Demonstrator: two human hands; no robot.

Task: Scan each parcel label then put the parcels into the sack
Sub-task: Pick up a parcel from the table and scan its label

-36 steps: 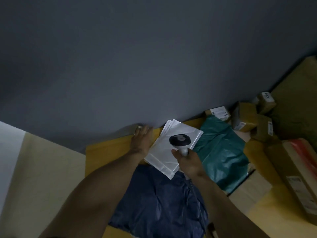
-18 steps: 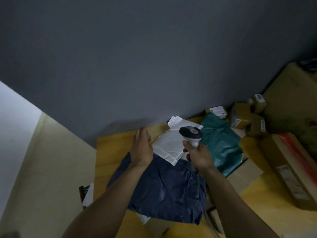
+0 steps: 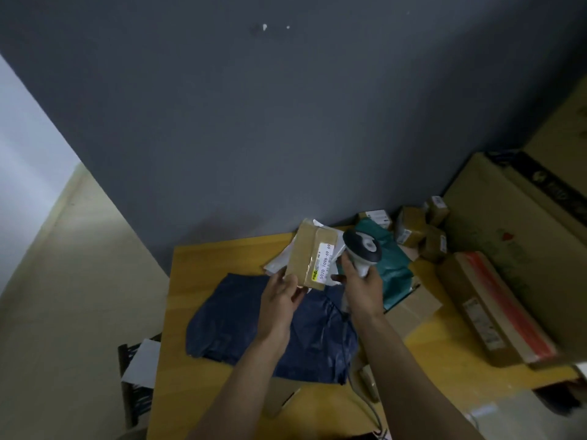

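Observation:
My left hand (image 3: 281, 298) grips the near end of a flat brown cardboard parcel (image 3: 306, 250) and holds it above the table, its white label (image 3: 324, 263) facing up. My right hand (image 3: 362, 289) grips the handle of a white and black barcode scanner (image 3: 362, 249), whose head sits just right of the label. Under the parcel lie white mailer bags (image 3: 276, 263). A dark blue plastic bag (image 3: 241, 322) lies flat on the yellow table (image 3: 206, 274) beneath my forearms. A teal bag (image 3: 394, 268) lies to the right.
Several small brown boxes (image 3: 413, 225) sit against the grey wall at the back right. A long carton with red tape (image 3: 495, 309) and big cartons (image 3: 514, 223) fill the right side. A black crate (image 3: 133, 389) with white sheet stands left of the table. The scanner cable (image 3: 368, 404) trails toward me.
My left hand has picked up the brown parcel from the pile by the white mailers and raised it, label up. My right hand moved the scanner right beside the label. The view tilted.

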